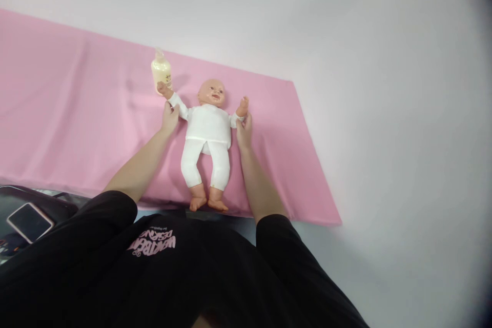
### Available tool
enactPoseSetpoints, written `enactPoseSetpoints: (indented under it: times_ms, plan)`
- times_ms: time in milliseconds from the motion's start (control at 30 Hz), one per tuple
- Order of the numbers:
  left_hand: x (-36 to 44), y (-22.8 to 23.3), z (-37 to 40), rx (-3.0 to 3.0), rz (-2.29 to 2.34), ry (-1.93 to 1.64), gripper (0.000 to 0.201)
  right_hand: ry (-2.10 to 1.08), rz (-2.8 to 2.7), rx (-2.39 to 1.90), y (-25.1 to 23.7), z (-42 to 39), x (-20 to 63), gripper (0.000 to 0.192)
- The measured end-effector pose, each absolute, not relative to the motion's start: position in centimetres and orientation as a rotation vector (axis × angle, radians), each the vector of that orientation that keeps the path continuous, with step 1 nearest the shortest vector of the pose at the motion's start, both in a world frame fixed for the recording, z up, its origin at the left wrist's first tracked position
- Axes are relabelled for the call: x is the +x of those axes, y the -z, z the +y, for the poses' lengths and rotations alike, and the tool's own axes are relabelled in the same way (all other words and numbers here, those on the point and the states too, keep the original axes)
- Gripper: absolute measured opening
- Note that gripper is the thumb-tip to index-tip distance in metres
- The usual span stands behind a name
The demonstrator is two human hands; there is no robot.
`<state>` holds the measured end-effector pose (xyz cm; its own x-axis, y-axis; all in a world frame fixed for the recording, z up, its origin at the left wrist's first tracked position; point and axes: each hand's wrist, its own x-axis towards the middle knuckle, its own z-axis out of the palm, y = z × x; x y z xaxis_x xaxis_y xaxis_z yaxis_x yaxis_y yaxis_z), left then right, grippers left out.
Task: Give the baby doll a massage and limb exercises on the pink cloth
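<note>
From the head camera, pink lettering on the person's black top [154, 266] shows upside down and only partly readable, "DESIGN" among it. A pale yellow baby bottle [161, 73] carries a small label too tiny to read. The plastic baby doll in white clothes [208, 136] lies face up on the pink cloth [57, 113], feet near its front edge. The left hand [169, 117] pinches the doll's one sleeve, the right hand [243, 130] the other. Open cloth lies on either side over a white surface [384, 113]. A phone [29, 222] lies lower left.
</note>
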<state>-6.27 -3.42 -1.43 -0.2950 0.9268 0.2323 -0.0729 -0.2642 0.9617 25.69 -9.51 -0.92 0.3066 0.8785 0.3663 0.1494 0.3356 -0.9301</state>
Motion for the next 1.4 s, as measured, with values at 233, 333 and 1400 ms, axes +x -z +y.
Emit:
enactPoseSetpoints:
  times_ms: [233, 333, 1400]
  plan:
    - [-6.2, 0.8, -3.9, 1.142, 1.208, -1.652, 0.048, -0.623, -1.193, -1.145, 0.4, -9.8, 25.4, 0.071]
    - [-6.2, 0.9, -3.8, 1.141, 1.211, -1.646, 0.046, -0.631, -1.185, -1.146, 0.4, -9.8, 25.4, 0.073]
    - [-6.3, 1.5, -3.3, 1.149, 1.228, -1.643, 0.049, -0.675, -1.146, -1.161, 1.3, -9.1, 25.9, 0.069]
